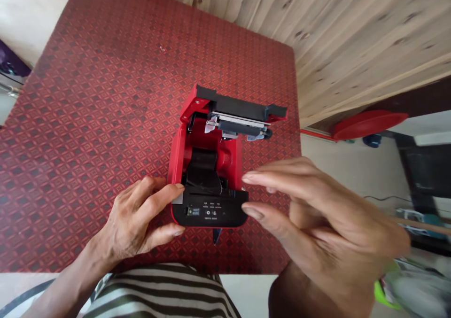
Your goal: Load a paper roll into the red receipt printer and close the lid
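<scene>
A red and black label printer (211,167) stands on a red patterned table (88,120) with its lid (239,109) flipped up and back, showing the black inner bay. My left hand (141,219) grips the printer's front left corner, fingers on top and thumb under the front edge. Just right of the black control panel, my right hand (317,214) hovers with its fingers stretched out and apart, holding nothing. A small dark tip (216,236) pokes out under the printer's front.
A wooden plank wall (352,36) rises behind the table. A red round object (369,123) lies on the floor to the right, with dark furniture and clutter beyond. My striped clothing (158,292) fills the bottom edge.
</scene>
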A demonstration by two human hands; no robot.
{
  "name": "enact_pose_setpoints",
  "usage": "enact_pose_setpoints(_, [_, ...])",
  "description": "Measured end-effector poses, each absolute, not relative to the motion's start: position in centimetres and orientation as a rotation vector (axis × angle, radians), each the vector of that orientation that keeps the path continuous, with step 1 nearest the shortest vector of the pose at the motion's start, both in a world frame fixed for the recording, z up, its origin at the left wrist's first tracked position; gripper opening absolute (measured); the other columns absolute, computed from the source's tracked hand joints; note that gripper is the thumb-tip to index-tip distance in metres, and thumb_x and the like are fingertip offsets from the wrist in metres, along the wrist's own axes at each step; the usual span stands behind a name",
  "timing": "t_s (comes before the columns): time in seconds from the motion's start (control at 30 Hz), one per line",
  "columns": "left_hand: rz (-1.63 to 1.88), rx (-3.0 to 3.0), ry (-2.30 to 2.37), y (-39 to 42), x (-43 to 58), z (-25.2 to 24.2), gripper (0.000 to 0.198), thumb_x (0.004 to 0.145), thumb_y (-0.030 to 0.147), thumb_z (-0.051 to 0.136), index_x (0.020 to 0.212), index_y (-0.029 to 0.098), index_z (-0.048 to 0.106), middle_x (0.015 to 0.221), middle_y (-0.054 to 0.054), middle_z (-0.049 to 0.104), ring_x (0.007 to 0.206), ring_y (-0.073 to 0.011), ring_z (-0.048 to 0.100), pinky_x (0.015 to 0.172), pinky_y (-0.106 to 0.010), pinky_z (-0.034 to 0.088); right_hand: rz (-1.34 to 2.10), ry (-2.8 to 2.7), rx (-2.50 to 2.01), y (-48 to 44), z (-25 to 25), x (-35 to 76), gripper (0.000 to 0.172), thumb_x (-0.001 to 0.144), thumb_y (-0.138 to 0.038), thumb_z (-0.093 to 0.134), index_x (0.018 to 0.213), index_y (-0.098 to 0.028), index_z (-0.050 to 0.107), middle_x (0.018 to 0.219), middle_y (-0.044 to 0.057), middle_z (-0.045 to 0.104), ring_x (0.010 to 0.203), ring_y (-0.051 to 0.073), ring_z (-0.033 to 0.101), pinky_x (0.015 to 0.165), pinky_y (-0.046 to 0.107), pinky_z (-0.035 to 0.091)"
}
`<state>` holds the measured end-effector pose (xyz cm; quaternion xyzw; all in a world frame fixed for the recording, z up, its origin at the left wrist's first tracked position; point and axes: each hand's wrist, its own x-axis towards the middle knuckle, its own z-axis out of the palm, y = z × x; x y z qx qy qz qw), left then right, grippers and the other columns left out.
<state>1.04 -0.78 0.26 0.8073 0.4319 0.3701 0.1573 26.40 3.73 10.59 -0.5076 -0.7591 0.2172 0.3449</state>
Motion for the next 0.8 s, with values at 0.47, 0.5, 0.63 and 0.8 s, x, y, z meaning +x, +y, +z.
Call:
enact_pose_setpoints(0.47, [1.122, 2.313, 1.204, -0.7, 1.1, 0.0, 0.047, 0.107, 0.046, 0.055, 0.139, 0.012, 0.054, 0.108, -0.013, 0.07, 0.092, -0.0196, 0.069, 0.077, -0.03, 0.062, 0.598, -1.91, -1.466, 1.3, 8.2, 29.4, 0.038, 0.091, -0.02, 0.083, 0.125, -0.029, 0.073, 0.107, 0.001, 0.072, 0.081, 0.015, 0.063, 0.073, 0.033, 0.056])
enact_pose_setpoints(0.5, [1.121, 2.315, 1.205, -0.7, 1.1, 0.1, 0.047, 0.107, 0.046, 0.055, 0.139, 0.011, 0.054, 0.108, -0.013, 0.07, 0.091, -0.0194, 0.069, 0.077, -0.029, 0.062, 0.594, -1.955, -1.467, 1.2, 8.2, 29.3, 0.037, 0.091, -0.022, 0.083, 0.126, -0.028, 0.072, 0.107, 0.001, 0.072, 0.083, 0.015, 0.064, 0.074, 0.033, 0.056])
enact_pose_setpoints(0.63, [1.126, 2.313, 1.206, -0.7, 1.1, 0.1, 0.047, 0.106, 0.045, 0.056, 0.139, 0.012, 0.055, 0.107, -0.012, 0.071, 0.089, -0.019, 0.07, 0.075, -0.029, 0.061, 0.53, -2.188, -1.447, 0.5, 8.3, 28.7, 0.054, 0.087, -0.042, 0.087, 0.134, -0.021, 0.068, 0.115, 0.007, 0.068, 0.097, 0.02, 0.068, 0.082, 0.035, 0.06])
enact_pose_setpoints(0.8, [1.125, 2.31, 1.213, -0.7, 1.0, 0.4, 0.046, 0.105, 0.045, 0.058, 0.138, 0.012, 0.057, 0.11, -0.013, 0.071, 0.094, -0.0195, 0.072, 0.079, -0.028, 0.061, 0.331, -2.256, -1.401, 0.2, 8.2, 27.5, 0.044, 0.094, -0.04, 0.079, 0.131, -0.018, 0.07, 0.131, 0.013, 0.062, 0.11, 0.024, 0.065, 0.091, 0.039, 0.058])
